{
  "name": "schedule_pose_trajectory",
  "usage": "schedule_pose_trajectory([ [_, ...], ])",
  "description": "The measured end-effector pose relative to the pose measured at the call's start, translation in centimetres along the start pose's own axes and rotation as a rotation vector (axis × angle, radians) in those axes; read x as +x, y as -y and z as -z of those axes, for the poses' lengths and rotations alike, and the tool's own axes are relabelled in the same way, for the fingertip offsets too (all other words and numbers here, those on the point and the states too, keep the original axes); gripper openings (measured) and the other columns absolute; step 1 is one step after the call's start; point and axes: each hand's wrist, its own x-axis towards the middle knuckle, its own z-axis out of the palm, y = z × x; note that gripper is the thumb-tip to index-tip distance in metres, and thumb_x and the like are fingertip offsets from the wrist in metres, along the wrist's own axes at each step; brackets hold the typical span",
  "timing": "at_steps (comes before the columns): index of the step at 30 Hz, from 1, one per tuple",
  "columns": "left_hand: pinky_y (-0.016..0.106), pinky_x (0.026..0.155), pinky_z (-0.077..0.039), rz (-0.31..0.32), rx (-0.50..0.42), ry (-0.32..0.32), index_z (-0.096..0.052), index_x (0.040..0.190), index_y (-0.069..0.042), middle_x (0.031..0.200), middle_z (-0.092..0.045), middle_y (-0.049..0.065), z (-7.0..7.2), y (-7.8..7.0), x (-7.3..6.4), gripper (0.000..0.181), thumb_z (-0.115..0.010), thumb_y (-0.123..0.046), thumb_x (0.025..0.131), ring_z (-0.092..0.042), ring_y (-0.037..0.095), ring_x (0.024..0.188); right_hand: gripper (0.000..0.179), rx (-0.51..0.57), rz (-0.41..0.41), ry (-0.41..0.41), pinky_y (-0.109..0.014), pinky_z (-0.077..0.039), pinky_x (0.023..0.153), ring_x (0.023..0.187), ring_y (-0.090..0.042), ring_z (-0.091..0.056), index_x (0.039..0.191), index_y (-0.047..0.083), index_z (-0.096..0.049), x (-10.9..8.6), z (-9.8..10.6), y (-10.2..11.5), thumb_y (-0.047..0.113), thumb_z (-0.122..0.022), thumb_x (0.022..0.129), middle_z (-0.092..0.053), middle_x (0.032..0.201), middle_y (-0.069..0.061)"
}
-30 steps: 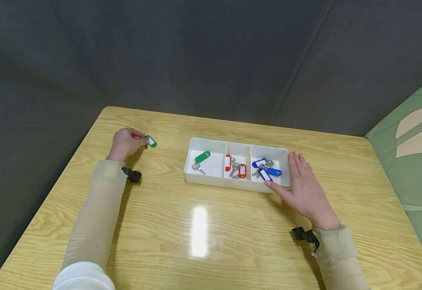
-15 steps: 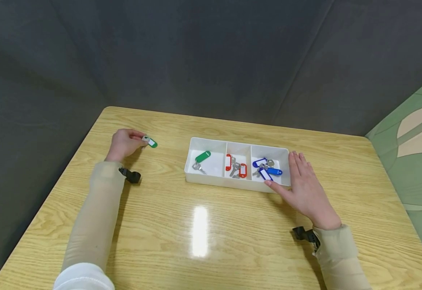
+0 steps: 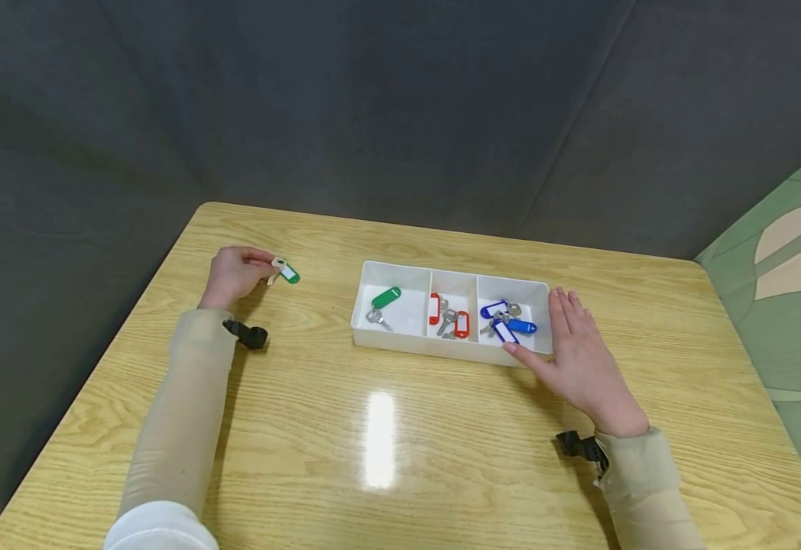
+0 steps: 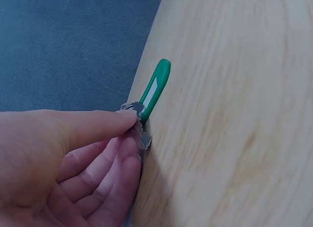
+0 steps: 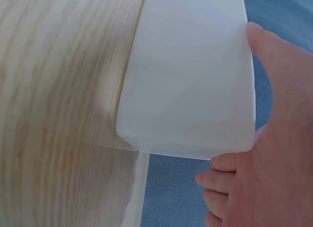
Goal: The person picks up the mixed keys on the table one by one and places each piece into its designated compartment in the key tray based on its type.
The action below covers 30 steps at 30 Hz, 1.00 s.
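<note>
At the table's far left, my left hand (image 3: 234, 273) pinches a small metal key (image 4: 143, 136) between thumb and fingers. Its green key tag (image 4: 159, 85) with a white label points away from the fingertips, low over or on the tabletop; which one is unclear. A white three-compartment box (image 3: 414, 345) stands mid-table. My right hand (image 3: 588, 374) lies along the box's right end with straight fingers, thumb on the front rim. Inside, the left compartment holds a green-tagged key (image 3: 386, 298), the middle one red-tagged keys (image 3: 462, 325), and the right one blue-tagged keys (image 3: 522, 327).
The wooden table (image 3: 290, 428) extends around the box on all sides. Behind it hangs a dark grey curtain (image 3: 373, 114), and a green patterned surface (image 3: 786, 328) is at the right. Light reflects off the tabletop in front of the box.
In my left fingers the key has turned so its flat side shows more clearly, and the green tag has shifted very slightly right and down. My right hand and the box stay essentially where they were.
</note>
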Motion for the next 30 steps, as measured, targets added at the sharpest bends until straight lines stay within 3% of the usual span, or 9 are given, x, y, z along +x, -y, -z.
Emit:
schedule_pose_trajectory([
  [8,0.026,0.071,-0.052,-0.023,-0.016,0.019,-0.071,0.119,0.001,0.107,-0.071,0.016,0.2,0.0,-0.4,0.03,-0.071,-0.019,0.097,-0.065,0.022,0.087,0.108,0.005,0.023,-0.018,-0.056,-0.006,0.121,0.151,-0.045,-0.008,0.157,-0.011,-0.012,0.0,-0.1,0.0,0.061,-0.062,0.095,-0.014,0.162,-0.033],
  [12,0.024,0.072,-0.055,-0.026,-0.058,0.027,-0.071,0.119,0.002,0.107,-0.071,0.016,0.1,0.1,-0.5,0.03,-0.071,-0.018,0.097,-0.066,0.017,0.084,0.108,-0.003,0.025,-0.02,-0.053,-0.006,0.122,0.151,-0.044,-0.008,0.158,-0.01,-0.013,0.0,-0.1,-0.1,0.062,-0.062,0.094,-0.015,0.162,-0.032],
  [19,0.022,0.074,-0.058,-0.034,-0.224,-0.007,-0.071,0.12,0.005,0.111,-0.071,0.016,-0.8,-0.4,-0.7,0.032,-0.074,-0.015,0.096,-0.067,0.006,0.08,0.107,0.004,0.024,-0.027,-0.054,-0.006,0.121,0.151,-0.046,-0.009,0.157,-0.012,-0.014,-0.3,0.0,-0.2,0.06,-0.062,0.095,-0.017,0.161,-0.034],
  [30,0.032,0.083,-0.058,-0.018,-0.41,-0.054,-0.071,0.124,0.001,0.112,-0.071,0.011,-1.2,-1.5,-2.0,0.034,-0.075,-0.017,0.095,-0.07,0.013,0.089,0.107,0.01,0.026,-0.024,-0.054,-0.006,0.121,0.151,-0.045,-0.009,0.157,-0.011,-0.013,-0.3,0.0,-0.3,0.061,-0.063,0.094,-0.016,0.161,-0.033],
])
